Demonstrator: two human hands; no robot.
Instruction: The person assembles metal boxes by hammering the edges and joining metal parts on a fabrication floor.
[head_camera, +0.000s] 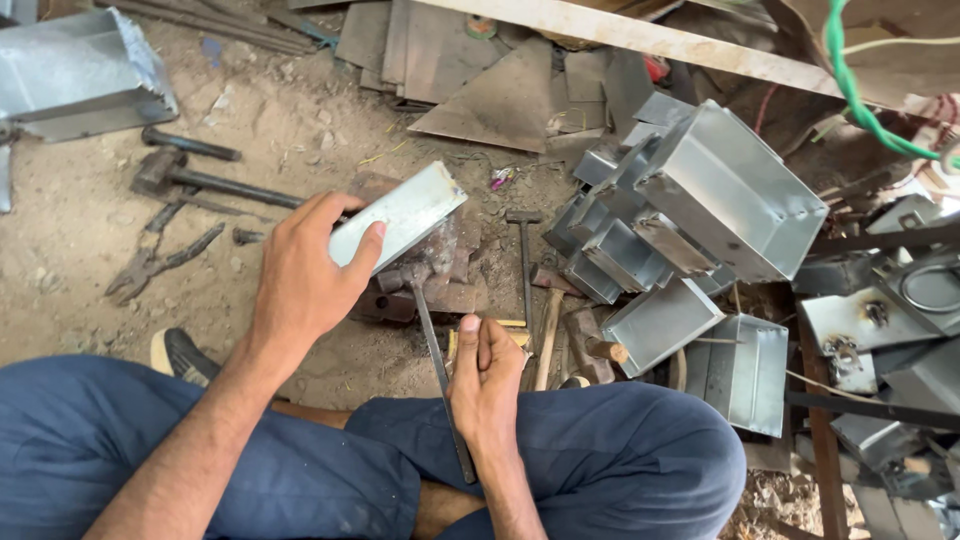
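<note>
My left hand (305, 270) grips a bent piece of shiny sheet metal (405, 212) and holds it tilted on a rusty iron block (440, 290) set in the dirt. My right hand (485, 385) is closed around the thin dark handle of a hammer (440, 365), whose head (400, 278) rests near the block just below the sheet. I sit cross-legged in blue trousers, my knees at the bottom of the view.
A heap of finished sheet-metal boxes (730, 190) lies to the right. Hammers (200, 180), pliers (160, 262) and another small hammer (524, 260) lie on the dirt. A metal box (75, 70) sits top left; flat metal offcuts (500, 100) lie beyond.
</note>
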